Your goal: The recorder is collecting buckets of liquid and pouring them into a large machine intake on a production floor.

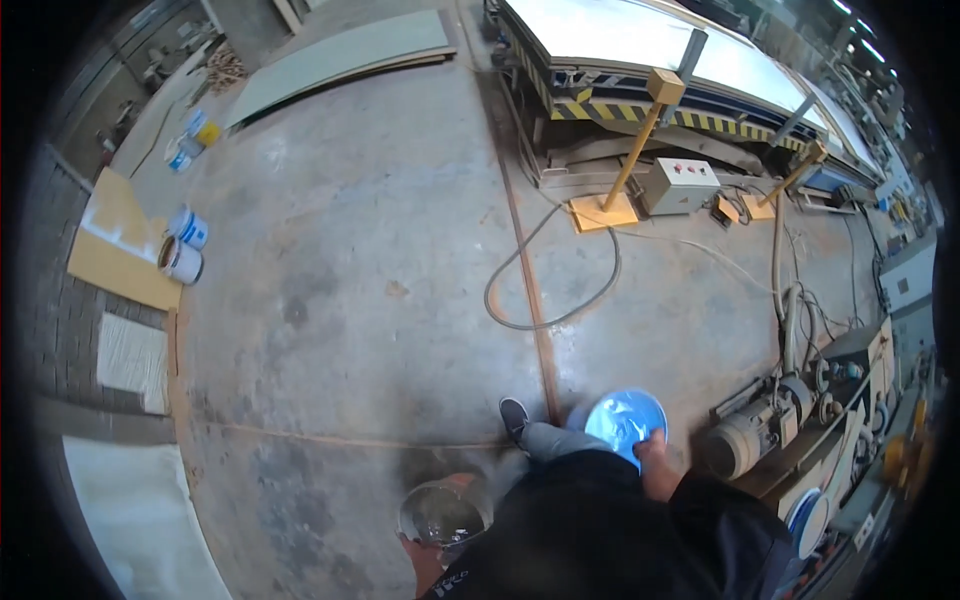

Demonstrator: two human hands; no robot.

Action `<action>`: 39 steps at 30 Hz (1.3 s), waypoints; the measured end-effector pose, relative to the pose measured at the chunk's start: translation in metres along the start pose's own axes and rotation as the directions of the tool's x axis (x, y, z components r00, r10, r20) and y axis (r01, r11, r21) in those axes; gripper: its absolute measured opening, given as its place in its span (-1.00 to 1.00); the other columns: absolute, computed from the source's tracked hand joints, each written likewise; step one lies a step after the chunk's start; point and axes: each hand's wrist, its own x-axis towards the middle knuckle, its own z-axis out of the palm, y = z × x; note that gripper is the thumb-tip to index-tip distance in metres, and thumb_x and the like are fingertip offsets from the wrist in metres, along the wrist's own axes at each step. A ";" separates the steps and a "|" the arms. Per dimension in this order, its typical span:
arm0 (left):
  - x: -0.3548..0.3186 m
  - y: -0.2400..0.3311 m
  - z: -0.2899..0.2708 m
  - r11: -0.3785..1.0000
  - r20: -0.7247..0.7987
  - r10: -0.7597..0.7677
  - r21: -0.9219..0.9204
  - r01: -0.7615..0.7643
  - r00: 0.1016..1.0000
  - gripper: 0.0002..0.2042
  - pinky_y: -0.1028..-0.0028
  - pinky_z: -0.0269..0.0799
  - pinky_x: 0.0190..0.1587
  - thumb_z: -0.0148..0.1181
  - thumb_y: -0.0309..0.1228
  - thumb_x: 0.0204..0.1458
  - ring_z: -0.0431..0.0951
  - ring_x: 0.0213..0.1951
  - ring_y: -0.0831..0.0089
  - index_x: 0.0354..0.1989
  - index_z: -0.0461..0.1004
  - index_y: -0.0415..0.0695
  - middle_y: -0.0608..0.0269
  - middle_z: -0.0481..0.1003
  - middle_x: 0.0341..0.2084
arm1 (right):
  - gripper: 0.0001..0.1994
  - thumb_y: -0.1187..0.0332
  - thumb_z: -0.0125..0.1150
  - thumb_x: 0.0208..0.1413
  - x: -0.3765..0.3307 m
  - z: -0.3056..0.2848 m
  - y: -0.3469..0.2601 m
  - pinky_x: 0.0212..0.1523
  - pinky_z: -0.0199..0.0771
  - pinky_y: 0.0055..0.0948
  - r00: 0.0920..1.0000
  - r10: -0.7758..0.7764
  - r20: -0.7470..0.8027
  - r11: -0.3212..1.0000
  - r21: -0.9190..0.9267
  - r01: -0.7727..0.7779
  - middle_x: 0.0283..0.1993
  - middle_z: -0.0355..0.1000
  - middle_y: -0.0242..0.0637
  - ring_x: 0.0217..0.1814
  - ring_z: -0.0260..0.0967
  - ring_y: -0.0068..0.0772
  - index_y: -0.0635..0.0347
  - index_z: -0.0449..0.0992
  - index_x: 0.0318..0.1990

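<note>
A round grey bucket (407,512) hangs low at my left side, with dark, shiny contents at its bottom. My left hand (422,552) is closed at its near rim; whether it grips the rim or a handle is hard to see. On my right is a blue bucket (655,408), glossy and light blue inside. My right hand (654,458) is closed at that bucket's near right edge, fingers partly hidden. My shoe (514,420) shows on the concrete floor between the two buckets.
A motor with pump parts (735,445) stands close on the right. Ahead, a cable (490,300) loops over the floor near a striped lift table (640,112) and a control box (680,187). Paint buckets (182,262) and leaning boards (125,245) line the left; stacked panels (350,62) lie farther off.
</note>
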 end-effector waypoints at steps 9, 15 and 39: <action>0.021 0.183 0.128 0.907 -0.092 0.406 0.164 -0.388 0.909 -0.29 0.34 0.23 -0.35 0.08 0.24 -0.08 0.34 -0.26 0.36 0.04 0.33 -0.15 0.22 0.37 -0.40 | -0.85 0.24 0.02 0.07 -0.131 0.328 0.042 -0.55 0.15 -0.35 0.999 -0.035 0.006 0.998 -0.055 0.035 -0.57 0.16 -0.35 -0.53 0.15 -0.43 0.09 0.30 -0.42; 0.067 0.327 0.260 0.914 0.131 0.276 -0.341 -0.219 0.952 -0.37 0.18 0.37 0.09 -0.03 0.11 0.06 0.38 0.07 0.24 0.13 0.29 -0.15 0.17 0.39 0.04 | -0.80 0.19 0.00 0.06 -0.157 0.543 0.057 -0.70 0.07 -0.42 0.994 -0.018 0.107 0.998 -0.049 0.024 -0.54 0.11 -0.38 -0.64 0.07 -0.43 0.04 0.24 -0.49; 0.293 1.004 0.994 0.968 -0.304 0.232 -0.018 -0.249 0.924 -0.24 0.39 0.18 -0.38 -0.07 0.35 -0.12 0.29 -0.24 0.37 0.16 0.16 0.06 0.29 0.25 -0.03 | -0.78 0.22 -0.17 0.15 -0.203 1.442 0.180 -0.45 0.36 -0.07 0.982 -0.013 0.191 0.978 0.207 -0.027 -0.30 0.36 -0.23 -0.28 0.32 -0.32 0.16 0.34 -0.33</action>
